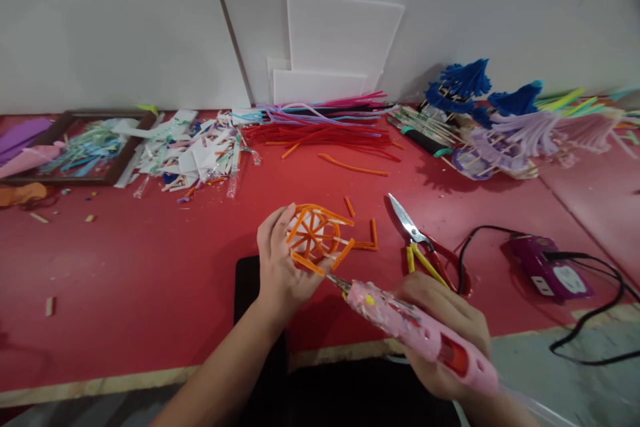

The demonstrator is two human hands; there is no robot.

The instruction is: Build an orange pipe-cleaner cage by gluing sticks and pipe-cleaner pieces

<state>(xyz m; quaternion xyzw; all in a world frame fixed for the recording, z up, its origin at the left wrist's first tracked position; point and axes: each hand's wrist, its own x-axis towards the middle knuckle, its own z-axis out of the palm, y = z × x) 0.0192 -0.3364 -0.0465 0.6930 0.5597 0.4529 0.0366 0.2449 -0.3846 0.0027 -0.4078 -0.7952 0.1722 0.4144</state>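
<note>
My left hand (281,260) is closed around a small round craft piece (313,233) made of orange pipe cleaners, with spokes crossing over a white base. Several orange strips stick out from its right side. In my right hand (447,320) is a pink hot glue gun (415,323), its metal nozzle pointing left. That nozzle tip is close to the lower edge of the orange piece; whether it touches I cannot tell. A bent orange pipe cleaner (373,235) lies just right of the piece, and a short orange bit (349,206) lies above it.
Scissors (415,227) with red handles lie beside yellow strips (429,265). At right a purple power socket box (550,268) trails black cords. Along the wall are pipe cleaners (325,137), paper scraps (200,153), a brown frame (111,179) and pleated umbrella-like pieces (520,127). A dark flat object (247,287) lies under my left arm.
</note>
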